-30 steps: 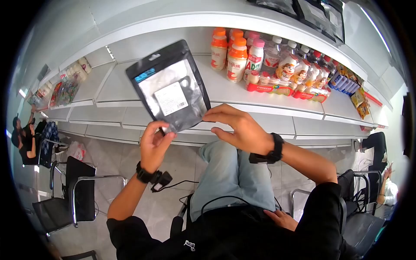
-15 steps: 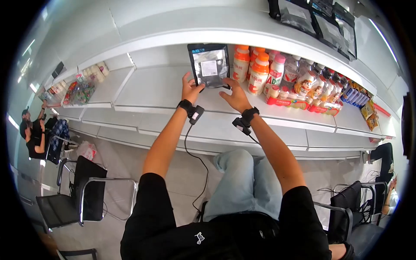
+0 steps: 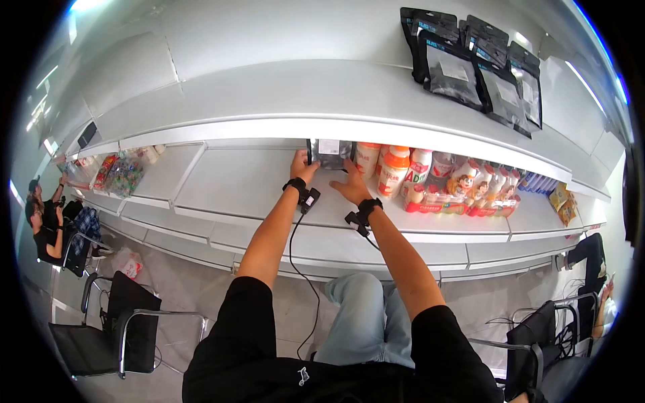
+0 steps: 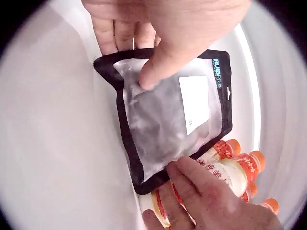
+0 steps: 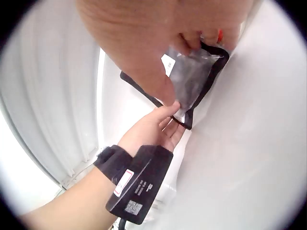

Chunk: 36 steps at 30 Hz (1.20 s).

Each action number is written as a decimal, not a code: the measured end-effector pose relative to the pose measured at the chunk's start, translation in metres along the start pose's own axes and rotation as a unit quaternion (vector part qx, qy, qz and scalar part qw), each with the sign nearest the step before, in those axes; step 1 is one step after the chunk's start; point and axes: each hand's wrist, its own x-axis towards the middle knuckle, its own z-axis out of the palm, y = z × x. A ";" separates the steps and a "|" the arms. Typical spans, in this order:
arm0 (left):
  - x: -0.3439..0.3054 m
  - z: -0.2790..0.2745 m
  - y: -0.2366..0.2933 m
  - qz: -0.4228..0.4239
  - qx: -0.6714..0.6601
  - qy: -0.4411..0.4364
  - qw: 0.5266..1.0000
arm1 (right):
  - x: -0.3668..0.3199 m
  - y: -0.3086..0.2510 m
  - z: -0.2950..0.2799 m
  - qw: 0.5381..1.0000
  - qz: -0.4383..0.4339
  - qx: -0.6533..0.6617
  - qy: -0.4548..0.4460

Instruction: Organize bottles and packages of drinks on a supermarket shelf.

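Observation:
A black-edged zip pouch (image 3: pixel 330 160) with a clear front and a white label (image 4: pixel 194 103) stands on the middle shelf, its top hidden by the shelf above in the head view. My left hand (image 3: pixel 304 168) pinches its left edge, thumb on the front and fingers behind. On the opposite side, my right hand (image 3: pixel 353 187) touches the pouch's edge with its fingertips, the thumb held apart. Orange-capped bottles (image 3: pixel 395 171) stand just right of the pouch, close by the right fingers.
Farther right are a bottle with a red AD label (image 3: pixel 418 168), red-wrapped drink packs (image 3: pixel 437 201) and yellow snack bags (image 3: pixel 563 201). Several similar pouches (image 3: pixel 451 74) lean on the upper shelf. Bagged goods (image 3: pixel 124 176) sit at the left; chairs (image 3: pixel 131 322) flank the shelves.
Both hands have carried the pouch forward from in front of the shelf to beneath the upper shelf, left of the bottles. The head view has shifted, showing more of the upper shelf.

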 end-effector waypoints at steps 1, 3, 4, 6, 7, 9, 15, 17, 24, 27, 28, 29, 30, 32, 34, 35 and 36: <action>0.005 0.003 -0.009 0.014 -0.001 0.017 1.000 | 0.001 0.000 0.000 1.000 0.005 0.016 -0.010; 0.018 0.011 -0.029 0.040 0.022 0.055 0.997 | 0.001 -0.006 -0.006 0.998 0.015 0.046 -0.027; 0.024 0.014 -0.038 0.050 0.047 0.075 0.995 | 0.002 -0.008 -0.006 0.999 0.001 0.026 -0.029; 0.029 0.014 -0.026 0.042 0.093 0.086 0.991 | 0.001 -0.007 -0.007 0.999 -0.025 -0.016 -0.030; 0.026 0.014 -0.012 0.026 0.123 0.087 0.988 | -0.001 -0.007 -0.009 0.999 -0.034 0.002 -0.041; 0.040 0.015 -0.014 0.008 0.158 0.043 0.986 | -0.013 -0.025 -0.019 0.996 -0.050 0.039 -0.061; 0.058 0.026 -0.027 0.116 0.205 0.089 0.968 | -0.064 -0.123 -0.080 0.976 -0.120 0.121 -0.134; 0.051 0.029 -0.029 0.257 0.225 0.199 0.918 | -0.095 -0.166 -0.119 0.971 -0.131 0.126 -0.155; -0.084 -0.033 0.086 0.136 -0.047 -0.112 0.983 | -0.154 -0.210 -0.318 0.979 -0.170 -0.021 0.109; -0.142 -0.042 0.131 0.089 -0.063 -0.224 0.968 | -0.118 -0.170 -0.385 0.909 -0.222 -0.271 0.226; -0.153 -0.041 0.139 0.093 -0.060 -0.241 0.964 | -0.109 -0.154 -0.392 0.921 -0.177 -0.260 0.229; -0.162 -0.039 0.145 0.098 -0.058 -0.256 0.960 | -0.101 -0.139 -0.400 0.931 -0.131 -0.250 0.230; -0.172 -0.036 0.149 0.093 -0.052 -0.270 0.957 | -0.098 -0.131 -0.403 0.913 -0.107 -0.309 0.242; -0.182 -0.030 0.157 0.089 -0.039 -0.295 0.951 | -0.100 -0.132 -0.404 0.905 -0.069 -0.353 0.228; -0.190 -0.021 0.169 0.094 -0.028 -0.321 0.942 | -0.107 -0.147 -0.398 0.929 -0.038 -0.325 0.172; -0.196 -0.018 0.174 0.093 -0.024 -0.334 0.937 | -0.109 -0.148 -0.398 0.928 -0.036 -0.330 0.171; -0.199 -0.013 0.178 0.091 -0.028 -0.350 0.932 | -0.109 -0.147 -0.399 0.926 -0.036 -0.336 0.171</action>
